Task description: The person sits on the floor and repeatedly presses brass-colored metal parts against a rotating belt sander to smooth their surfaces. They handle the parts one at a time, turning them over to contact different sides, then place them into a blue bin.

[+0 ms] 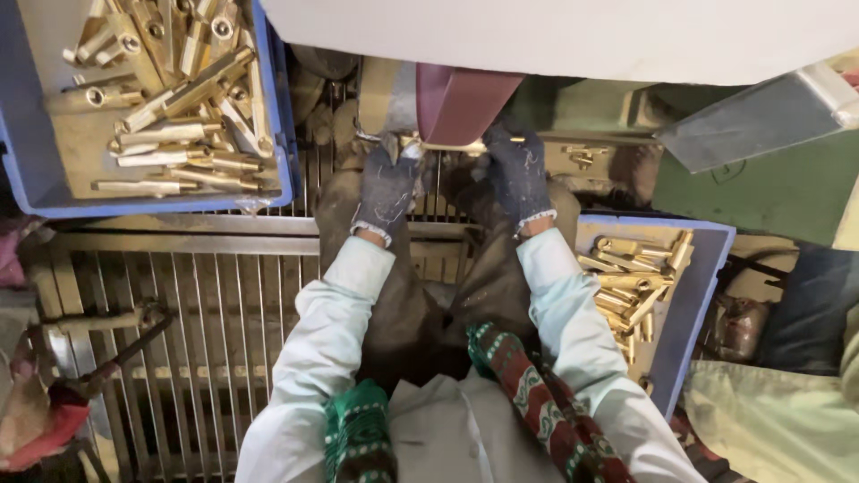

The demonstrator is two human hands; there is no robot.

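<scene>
Pale sleeves [331, 313] reach forward; the gloved left hand [386, 190] and right hand [517, 177] each grip one end of a brass rod [452, 146] against the dark red belt [461, 103]. The rod looks stiff, heavy and smooth, best held by both ends.

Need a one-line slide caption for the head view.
Two dark-gloved hands, left hand and right hand, hold a slender brass rod against a maroon belt.

One tray of brass parts [170, 98] lies far left, another [640, 277] near right.

Dark speckled gloves [386, 192], brass-yellow parts [174, 98], blue trays [27, 170], maroon belt [461, 103].
</scene>
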